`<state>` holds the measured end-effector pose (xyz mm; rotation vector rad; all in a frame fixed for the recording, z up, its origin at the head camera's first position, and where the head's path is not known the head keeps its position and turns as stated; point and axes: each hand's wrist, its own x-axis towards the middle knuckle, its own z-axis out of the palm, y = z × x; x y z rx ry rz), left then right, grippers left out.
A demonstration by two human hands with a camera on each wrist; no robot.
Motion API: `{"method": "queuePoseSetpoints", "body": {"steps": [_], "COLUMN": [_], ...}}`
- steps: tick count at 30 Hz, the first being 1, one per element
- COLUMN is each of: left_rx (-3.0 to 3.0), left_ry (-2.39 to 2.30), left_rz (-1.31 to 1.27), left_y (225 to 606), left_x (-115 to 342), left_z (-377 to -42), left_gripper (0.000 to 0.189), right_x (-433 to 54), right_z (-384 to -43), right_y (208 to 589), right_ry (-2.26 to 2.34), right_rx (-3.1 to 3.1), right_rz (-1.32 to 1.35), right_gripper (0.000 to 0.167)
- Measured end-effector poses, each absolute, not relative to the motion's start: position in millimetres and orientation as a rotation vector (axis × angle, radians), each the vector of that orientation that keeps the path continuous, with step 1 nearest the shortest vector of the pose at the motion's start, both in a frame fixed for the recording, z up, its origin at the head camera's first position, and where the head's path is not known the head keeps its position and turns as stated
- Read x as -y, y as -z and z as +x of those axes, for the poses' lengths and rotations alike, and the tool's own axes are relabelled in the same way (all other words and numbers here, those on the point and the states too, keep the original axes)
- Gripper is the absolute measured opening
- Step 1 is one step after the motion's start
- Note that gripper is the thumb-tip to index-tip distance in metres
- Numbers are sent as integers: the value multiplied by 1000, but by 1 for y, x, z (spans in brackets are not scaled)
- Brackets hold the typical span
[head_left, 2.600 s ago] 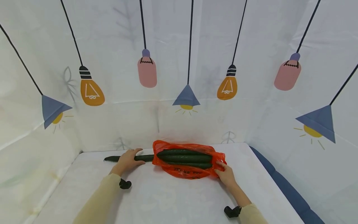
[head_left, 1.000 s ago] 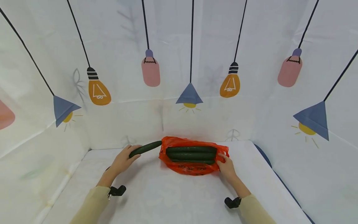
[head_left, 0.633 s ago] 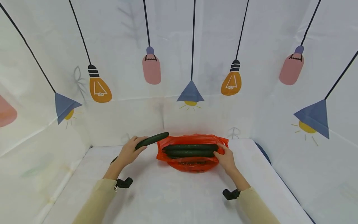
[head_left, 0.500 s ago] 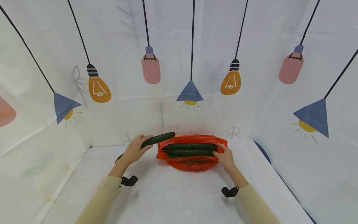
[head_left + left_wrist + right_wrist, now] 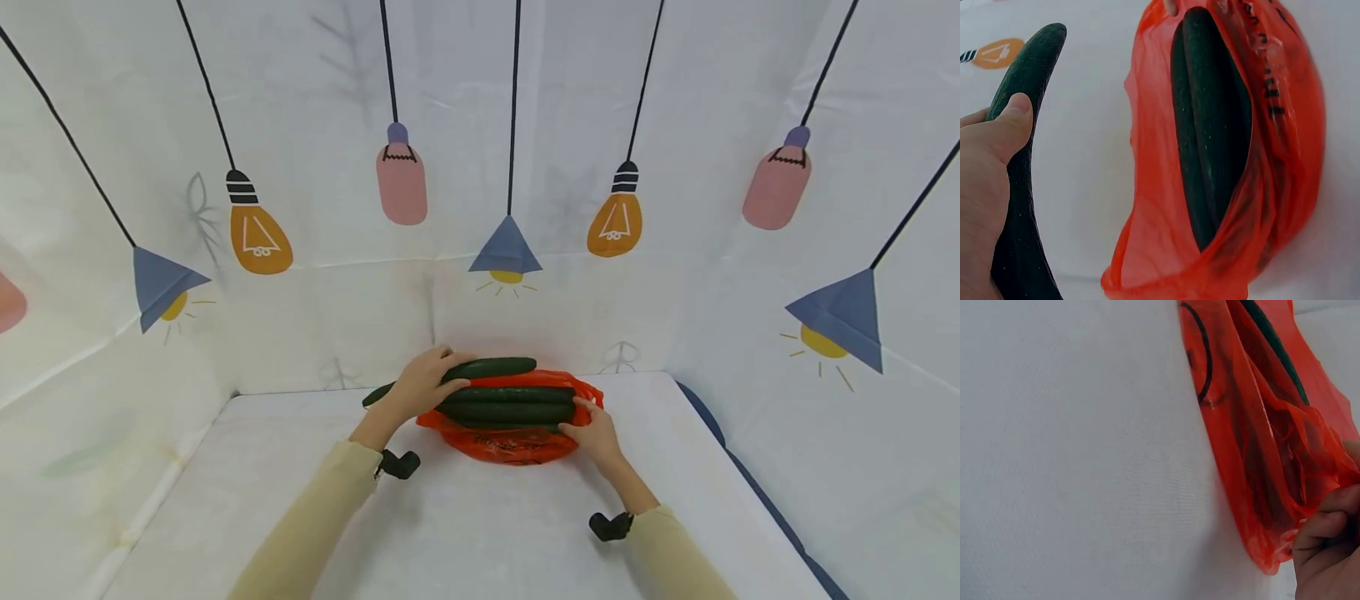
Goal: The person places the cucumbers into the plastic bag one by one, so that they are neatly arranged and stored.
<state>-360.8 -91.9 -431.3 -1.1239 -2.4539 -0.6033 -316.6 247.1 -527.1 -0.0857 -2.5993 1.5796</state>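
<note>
My left hand (image 5: pixel 422 385) grips a long dark green cucumber (image 5: pixel 501 367) around its middle, over the back edge of a red plastic bag (image 5: pixel 517 452). In the left wrist view the thumb lies along this cucumber (image 5: pixel 1021 169), apart from the bag (image 5: pixel 1160 206). Several more cucumbers (image 5: pixel 506 412) lie side by side in the bag's open mouth. My right hand (image 5: pixel 598 433) holds the bag's right end; the right wrist view shows curled fingers (image 5: pixel 1329 519) bunching the red film. Black lettering runs across the bag's front.
The bag rests near the back of a white-covered table (image 5: pixel 487 533). White fabric walls (image 5: pixel 322 325) printed with lamps and bulbs stand behind and at both sides. Dark blue material (image 5: pixel 757 492) runs along the table's right edge.
My left hand has taken the cucumber from the table left of the bag, lifted it and carried it right, over the bag. My right hand stays at the bag's right end.
</note>
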Motion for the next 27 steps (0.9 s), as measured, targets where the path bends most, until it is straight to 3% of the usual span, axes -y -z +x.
{"method": "queuePoseSetpoints", "body": {"steps": [12, 27], "left_rx": [2443, 2577], "left_ry": [535, 407], "left_rz": [-1251, -1296], "left_y": [445, 430], "left_x": [51, -6], "left_z": [-375, -382], "left_gripper": [43, 44], "right_x": [-245, -249], "right_z": [-312, -317], "right_y": [530, 532], "right_ry": [-1573, -1469], "right_rx": [2620, 2664], "right_rz": [-117, -88], "right_gripper": [60, 61]}}
